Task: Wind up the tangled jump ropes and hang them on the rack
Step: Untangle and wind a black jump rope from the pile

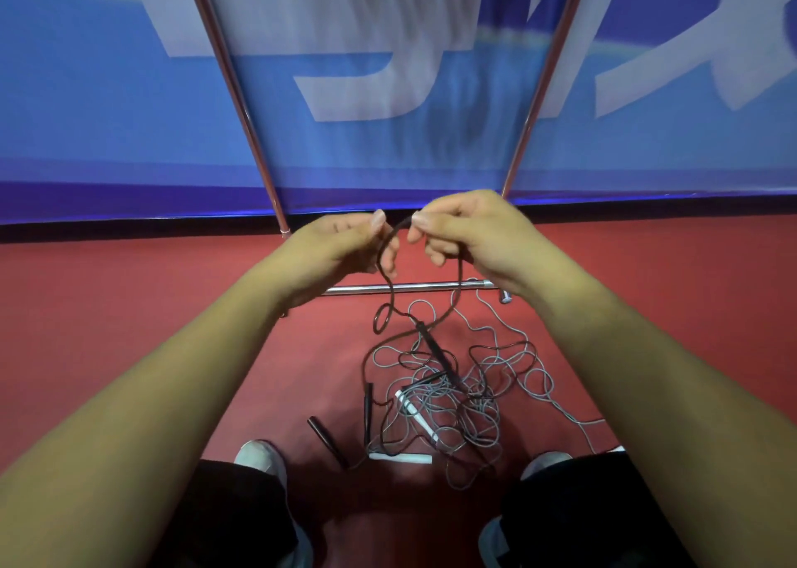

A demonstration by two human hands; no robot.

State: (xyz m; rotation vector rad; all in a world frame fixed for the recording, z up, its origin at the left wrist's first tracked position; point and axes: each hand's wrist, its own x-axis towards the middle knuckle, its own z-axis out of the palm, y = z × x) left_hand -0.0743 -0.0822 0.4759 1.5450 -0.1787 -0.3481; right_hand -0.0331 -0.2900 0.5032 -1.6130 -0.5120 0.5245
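- Black thin jump-rope cord [391, 293]: short arc pinched btwn left hand [340, 244] & right hand [470, 235], thumb + fingers of each closed on it; rest trails to 6 o'clock.
- Grey-and-black rope tangle w/ white & black handles [444, 399] on floor, 6 o'clock of hands.
- Step, prob.: untangling; winding not begun. Next: draw black cord free w/o tightening knots.
- Chrome tube rack [409, 288]: 12 o'clock of pile.
- Red smooth floor [129, 309]; blue banner w/ white lettering [388, 149] behind.

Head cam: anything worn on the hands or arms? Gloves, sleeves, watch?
None visible. Left hand and right hand are ungloved, with no rings or watch in view. Both forearms are bare to the frame edge. Below are dark legwear and pale shoes.
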